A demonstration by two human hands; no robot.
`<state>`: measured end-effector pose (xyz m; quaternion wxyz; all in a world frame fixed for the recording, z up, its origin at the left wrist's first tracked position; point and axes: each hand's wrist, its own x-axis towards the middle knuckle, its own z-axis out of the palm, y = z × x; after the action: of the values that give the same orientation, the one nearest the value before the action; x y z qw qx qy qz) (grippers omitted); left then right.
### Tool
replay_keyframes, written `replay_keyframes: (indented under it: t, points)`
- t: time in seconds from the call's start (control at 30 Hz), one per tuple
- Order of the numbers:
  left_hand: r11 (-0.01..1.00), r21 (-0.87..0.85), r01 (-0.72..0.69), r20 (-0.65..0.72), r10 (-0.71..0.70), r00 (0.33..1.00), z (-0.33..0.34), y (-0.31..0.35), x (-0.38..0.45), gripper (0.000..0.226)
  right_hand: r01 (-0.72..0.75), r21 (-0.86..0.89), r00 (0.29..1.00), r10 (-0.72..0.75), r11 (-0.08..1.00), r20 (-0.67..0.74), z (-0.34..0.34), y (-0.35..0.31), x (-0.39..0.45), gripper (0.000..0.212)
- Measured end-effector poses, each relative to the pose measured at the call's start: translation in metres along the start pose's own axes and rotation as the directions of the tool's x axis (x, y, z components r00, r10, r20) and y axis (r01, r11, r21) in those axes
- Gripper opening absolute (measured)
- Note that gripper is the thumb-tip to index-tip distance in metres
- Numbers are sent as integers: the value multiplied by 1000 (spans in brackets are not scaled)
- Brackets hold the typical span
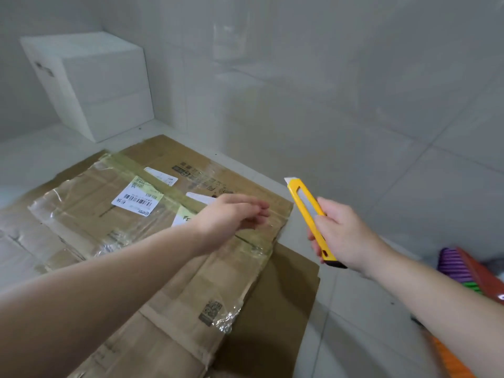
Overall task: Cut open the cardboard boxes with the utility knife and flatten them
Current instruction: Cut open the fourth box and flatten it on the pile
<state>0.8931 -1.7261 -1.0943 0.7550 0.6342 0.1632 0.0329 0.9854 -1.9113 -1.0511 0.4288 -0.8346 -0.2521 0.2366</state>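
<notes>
Flattened cardboard boxes (152,241): taped, stacked on the tiled floor (381,186). Utility knife (311,214): yellow, blade tip out, gripped in right hand (346,236) beside the stack. Left hand (231,214): fingers loose, empty, over the top box. White foam box (92,83): in the corner.

I'm looking into a bare storage corner, not a lived-in room: pale tiled floor (409,186) and walls (327,64), a white foam box (90,77) in the corner, flattened cardboard (191,268) spread across the floor.
</notes>
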Motion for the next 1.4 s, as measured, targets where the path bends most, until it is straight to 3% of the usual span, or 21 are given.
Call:
replay_keyframes:
  t: [0.03, 0.1, 0.2, 0.33, 0.43, 0.5, 0.6, 0.67, 0.8, 0.9, 0.97, 1.07, 1.23, 1.4]
  points:
    - [978, -206, 29, 111, -6, 994, 17, 1, 2, 25, 6, 145, 999, -11, 989, 31, 5, -5, 2, 20]
    - [921, -387, 39, 241, 60, 969, 44, 3, 8, 34, 9, 400, 995, -47, 917, 86, 12, -13, 6, 20]
    - [894, -449, 13, 220, 97, 971, 61, 5, 19, 43, -5, 645, 990, -89, 764, 113, 12, -15, 12, 45]
    - [872, -489, -2, 173, 100, 980, 67, 3, 27, 45, -39, 718, 974, -133, 695, 182, 6, -12, 10, 56]
    - [944, -328, -33, 88, 66, 994, 66, -1, 36, 39, -35, 635, 991, -54, 771, 120, 3, -1, 11, 45]
    - [999, 11, -44, -50, 44, 998, 66, -4, 46, 40, -55, 574, 999, 45, 817, 30, -6, 13, 20, 41]
    - [849, 529, -18, -118, 94, 989, 74, -5, 56, 27, -141, 571, 968, 233, 809, -91, -31, 49, 42, 37]
    - [718, 692, -69, -39, 133, 990, 90, -6, 63, 18, -185, 583, 933, 328, 791, -149, -48, 77, 56, 30]
    - [615, 783, -96, 73, 63, 995, 139, -29, 83, 16, -277, 415, 855, 420, 866, -304, -77, 150, 78, 32]
    - [575, 814, -82, 98, 3, 995, 175, -54, 103, 18, -368, 237, 768, 437, 899, -468, -100, 212, 94, 4]
    - [564, 824, -56, 95, -41, 995, 195, -69, 115, 17, -466, 157, 712, 475, 871, -517, -112, 253, 106, 18]
    - [546, 836, -50, 96, -57, 994, 213, -85, 132, 16, -643, 46, 622, 556, 765, -551, -118, 302, 121, 21]
    - [548, 836, 2, 53, -86, 995, 219, -98, 144, 14, -684, -13, 624, 575, 729, -529, -103, 347, 138, 28]
    - [514, 857, 42, 27, -127, 992, 204, -99, 141, 16, -662, -37, 660, 558, 749, -503, -88, 350, 157, 31]
